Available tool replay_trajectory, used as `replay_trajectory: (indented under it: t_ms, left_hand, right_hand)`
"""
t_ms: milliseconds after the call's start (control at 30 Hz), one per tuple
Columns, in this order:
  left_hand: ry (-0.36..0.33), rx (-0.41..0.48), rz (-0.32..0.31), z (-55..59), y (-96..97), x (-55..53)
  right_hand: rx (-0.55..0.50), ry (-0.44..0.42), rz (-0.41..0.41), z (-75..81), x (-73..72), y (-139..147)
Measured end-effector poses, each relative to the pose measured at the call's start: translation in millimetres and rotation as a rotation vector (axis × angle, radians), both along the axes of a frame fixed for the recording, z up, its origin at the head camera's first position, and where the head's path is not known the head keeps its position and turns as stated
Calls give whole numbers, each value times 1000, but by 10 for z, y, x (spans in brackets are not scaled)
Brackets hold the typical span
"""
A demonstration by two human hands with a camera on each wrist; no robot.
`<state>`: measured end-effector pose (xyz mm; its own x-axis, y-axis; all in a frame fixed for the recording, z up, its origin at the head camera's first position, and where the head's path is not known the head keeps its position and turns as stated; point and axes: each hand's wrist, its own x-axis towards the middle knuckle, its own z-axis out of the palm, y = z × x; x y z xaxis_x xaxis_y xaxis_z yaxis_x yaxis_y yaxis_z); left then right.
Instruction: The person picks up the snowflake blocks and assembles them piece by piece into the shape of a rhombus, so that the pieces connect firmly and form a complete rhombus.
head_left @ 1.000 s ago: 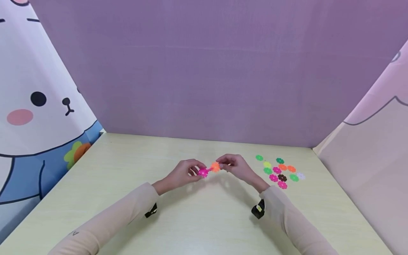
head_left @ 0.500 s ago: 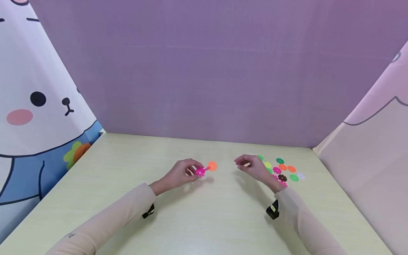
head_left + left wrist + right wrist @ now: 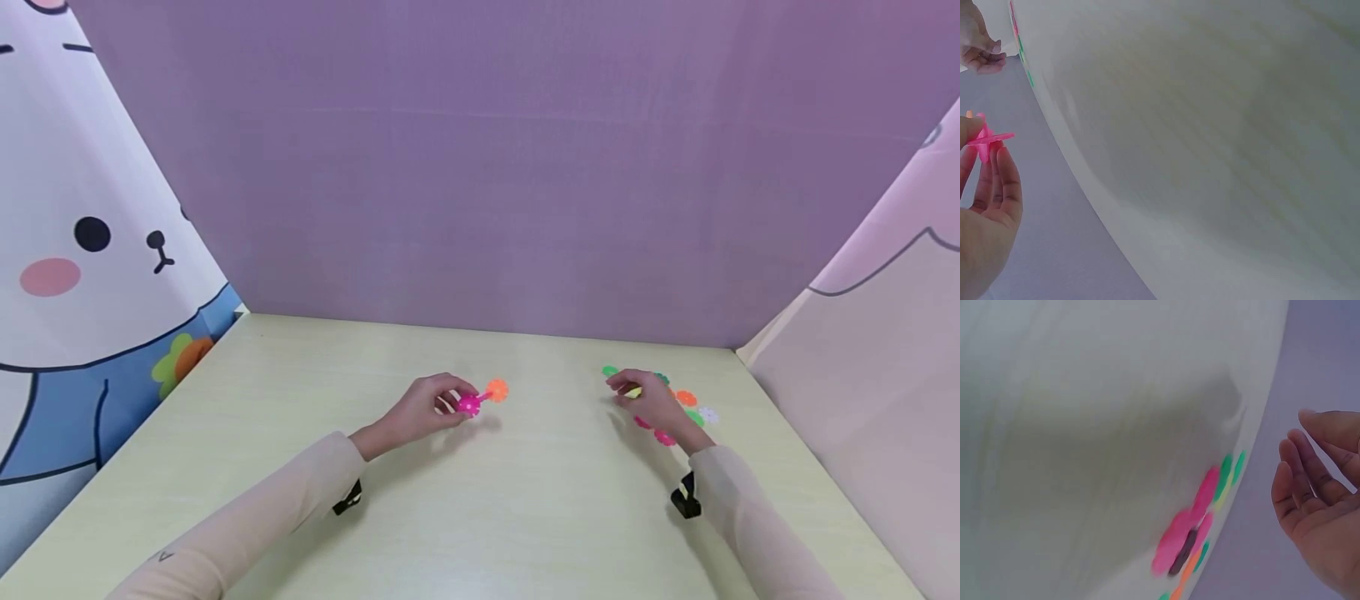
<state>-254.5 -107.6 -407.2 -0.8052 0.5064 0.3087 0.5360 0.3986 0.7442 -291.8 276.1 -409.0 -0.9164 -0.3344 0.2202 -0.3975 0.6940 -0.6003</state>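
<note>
My left hand (image 3: 422, 412) pinches a small chain of flower-shaped plastic pieces between thumb and fingers, raised over the table. At the held end is a pink flower piece (image 3: 468, 406); an orange flower piece (image 3: 497, 390) sticks out at the far end, with pink between them. The left wrist view shows pink discs (image 3: 991, 138) crossing one another at the fingertips. Over the loose flower pieces on the right hovers my right hand (image 3: 651, 402), its fingers loosely bent with nothing between them. It hides part of the loose pieces beneath it in the head view.
Loose flower pieces lie flat on the pale wooden table (image 3: 480, 517), among them a green piece (image 3: 610, 371), an orange piece (image 3: 686, 398), a white piece (image 3: 708, 414) and a pink piece (image 3: 664, 437). A purple cloth wall (image 3: 487, 167) stands behind the table; printed curtains flank both sides.
My right hand has let go of the orange end of the chain and moved right, over the loose pieces. The left hand has shifted slightly left, still holding the chain.
</note>
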Motion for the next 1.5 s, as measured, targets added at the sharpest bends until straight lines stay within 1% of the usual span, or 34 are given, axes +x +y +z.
replay_trajectory:
  t_ms: [133, 333, 400, 633, 767, 900, 1000, 1233, 1367, 1500]
  left_hand:
    - [11, -3, 2, 3, -5, 6]
    - [35, 10, -13, 13, -17, 20]
    - [34, 12, -16, 17, -18, 24]
    - [43, 9, -15, 17, -19, 22]
    - [31, 1, -6, 10, -24, 20]
    - [8, -7, 10, 6, -34, 19]
    - [4, -10, 9, 3, -34, 17]
    - [-2, -8, 1, -7, -27, 11]
    - [-11, -10, 6, -12, -26, 8]
    - [-20, -11, 4, -11, -23, 9]
  right_hand:
    - [49, 30, -31, -30, -18, 120]
    - [105, -16, -80, -59, -25, 204]
    - [126, -28, -95, -71, -29, 223]
    - [180, -67, -114, -109, -57, 252]
    - [207, -87, -124, -117, -86, 244]
    - [213, -97, -121, -116, -110, 219]
    - [211, -92, -125, -126, -127, 207]
    - [180, -37, -124, -138, -145, 206]
    - [137, -21, -109, -107, -129, 203]
    - [112, -26, -90, -32, -70, 174]
